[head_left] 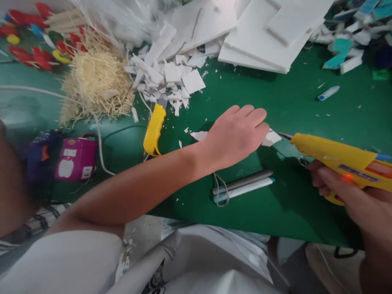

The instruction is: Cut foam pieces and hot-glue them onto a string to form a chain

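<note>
My left hand (pixel 237 132) is closed, knuckles up, over the middle of the green tabletop. From its fingertip side sticks out a white foam piece (pixel 271 138), gripped in the fingers. Another white bit (pixel 199 135) shows by the wrist; whether it belongs to the same piece I cannot tell. Wrapped round the handle of a yellow glue gun (pixel 333 153) is my right hand (pixel 349 192). The gun's metal nozzle points left, close to the foam piece's tip. Two pens (pixel 245 185), one grey and one white, lie below my left hand with a loop of cord.
A yellow craft knife (pixel 154 128) lies left, near white foam scraps (pixel 171 77) and a heap of thin wood sticks (pixel 98 77). Foam sheets (pixel 260 36) are stacked behind. A magenta box (pixel 76 159) with a cable sits far left, and a small blue-tipped tube (pixel 328 93) lies right.
</note>
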`<state>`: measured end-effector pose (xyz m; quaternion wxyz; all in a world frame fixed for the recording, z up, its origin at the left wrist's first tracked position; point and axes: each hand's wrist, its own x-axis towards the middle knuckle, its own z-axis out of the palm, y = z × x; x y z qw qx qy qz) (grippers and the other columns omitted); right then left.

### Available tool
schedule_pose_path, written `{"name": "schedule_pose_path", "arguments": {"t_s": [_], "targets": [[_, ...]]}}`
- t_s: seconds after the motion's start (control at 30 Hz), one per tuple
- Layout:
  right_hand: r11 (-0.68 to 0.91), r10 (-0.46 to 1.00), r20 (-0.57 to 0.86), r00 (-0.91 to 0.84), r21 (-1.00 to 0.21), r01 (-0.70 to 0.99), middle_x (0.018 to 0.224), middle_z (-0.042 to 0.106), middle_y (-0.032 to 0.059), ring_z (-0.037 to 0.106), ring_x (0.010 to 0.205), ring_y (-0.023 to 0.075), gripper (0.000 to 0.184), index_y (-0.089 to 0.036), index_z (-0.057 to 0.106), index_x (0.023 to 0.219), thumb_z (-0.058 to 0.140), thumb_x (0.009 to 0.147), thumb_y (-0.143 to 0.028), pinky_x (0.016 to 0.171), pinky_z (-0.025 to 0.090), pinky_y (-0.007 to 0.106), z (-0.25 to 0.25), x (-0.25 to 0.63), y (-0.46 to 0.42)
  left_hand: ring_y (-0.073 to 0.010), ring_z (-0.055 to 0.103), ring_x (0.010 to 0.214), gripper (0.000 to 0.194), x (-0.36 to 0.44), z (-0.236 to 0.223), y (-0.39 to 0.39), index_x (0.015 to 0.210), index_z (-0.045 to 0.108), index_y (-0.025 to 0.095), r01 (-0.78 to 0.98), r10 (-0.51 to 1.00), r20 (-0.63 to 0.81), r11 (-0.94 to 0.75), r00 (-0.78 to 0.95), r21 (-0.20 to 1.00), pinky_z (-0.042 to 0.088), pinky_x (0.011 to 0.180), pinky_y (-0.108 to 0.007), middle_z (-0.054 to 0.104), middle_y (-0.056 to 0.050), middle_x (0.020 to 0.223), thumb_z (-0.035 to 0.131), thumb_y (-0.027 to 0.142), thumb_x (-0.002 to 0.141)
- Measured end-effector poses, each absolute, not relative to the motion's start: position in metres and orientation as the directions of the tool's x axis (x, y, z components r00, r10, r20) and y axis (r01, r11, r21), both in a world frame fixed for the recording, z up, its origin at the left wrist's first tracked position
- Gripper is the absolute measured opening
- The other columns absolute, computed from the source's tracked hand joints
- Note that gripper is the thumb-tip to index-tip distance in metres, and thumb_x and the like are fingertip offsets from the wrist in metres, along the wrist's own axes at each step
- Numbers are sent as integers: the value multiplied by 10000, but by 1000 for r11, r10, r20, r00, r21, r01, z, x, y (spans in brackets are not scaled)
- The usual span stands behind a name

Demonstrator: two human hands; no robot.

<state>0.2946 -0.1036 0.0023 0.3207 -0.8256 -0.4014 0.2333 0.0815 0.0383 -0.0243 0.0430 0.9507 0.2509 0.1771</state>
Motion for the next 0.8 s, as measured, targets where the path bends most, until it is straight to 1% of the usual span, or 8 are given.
{"name": "schedule_pose_path", "arguments": {"t_s": [0.1, 0.2, 0.27, 0.37, 0.47, 0.57, 0.67, 0.8], "targets": [[-467, 837, -140, 528, -686, 558, 658, 716, 55, 656, 516, 217, 542, -235, 726, 741, 817, 542, -731, 465, 565, 354, 0, 298, -106, -220, 622, 819, 436, 82, -23, 39, 807, 687, 181, 452, 482, 322, -876, 815, 168, 440, 721, -374, 664, -77, 871, 319, 63, 1008], [-493, 822, -165, 545, -686, 536, 659, 728, 67, 683, 536, 246, 590, -242, 722, 696, 784, 489, -792, 468, 576, 377, 0, 298, -104, -217, 624, 811, 433, 81, -21, 38, 834, 695, 192, 446, 476, 320, -880, 819, 166, 457, 726, -384, 679, -80, 903, 317, 117, 1032], [-502, 814, -162, 558, -680, 534, 621, 714, 64, 666, 502, 240, 580, -244, 718, 668, 786, 474, -786, 435, 560, 363, 1, 297, -103, -222, 628, 820, 417, 79, -20, 37, 869, 706, 187, 441, 463, 322, -886, 826, 144, 468, 731, -391, 692, -91, 938, 327, 143, 1039], [-450, 847, -120, 519, -681, 578, 584, 691, 42, 636, 459, 205, 495, -244, 716, 660, 800, 542, -718, 403, 536, 316, 3, 298, -102, -236, 632, 846, 383, 77, -21, 37, 906, 715, 170, 443, 460, 325, -887, 826, 129, 480, 744, -407, 698, -109, 975, 353, 149, 1030], [-438, 855, -118, 505, -686, 580, 583, 693, 30, 641, 452, 197, 455, -244, 718, 667, 821, 564, -675, 405, 541, 295, 3, 299, -102, -237, 632, 851, 393, 78, -23, 38, 843, 704, 183, 441, 474, 318, -880, 821, 175, 482, 747, -416, 686, -101, 950, 357, 132, 1021], [-491, 825, -163, 542, -683, 541, 567, 690, 41, 645, 445, 210, 504, -244, 708, 644, 832, 490, -708, 395, 540, 301, 3, 296, -100, -230, 635, 848, 460, 81, -24, 38, 755, 676, 194, 420, 463, 324, -886, 825, 197, 478, 733, -409, 673, -88, 904, 314, 111, 1027], [-516, 804, -178, 567, -682, 518, 534, 668, 46, 628, 425, 214, 547, -245, 689, 609, 805, 450, -756, 384, 531, 322, 5, 292, -97, -227, 639, 849, 515, 82, -22, 39, 751, 669, 196, 425, 461, 336, -887, 821, 179, 468, 725, -403, 675, -85, 892, 250, 78, 1025], [-391, 883, -85, 462, -678, 623, 623, 726, 56, 689, 519, 239, 549, -257, 729, 673, 756, 572, -796, 466, 580, 364, 3, 300, -101, -213, 647, 845, 481, 80, -21, 40, 794, 679, 200, 435, 453, 336, -891, 826, 132, 471, 718, -377, 684, -77, 912, 274, 79, 1022]]}}
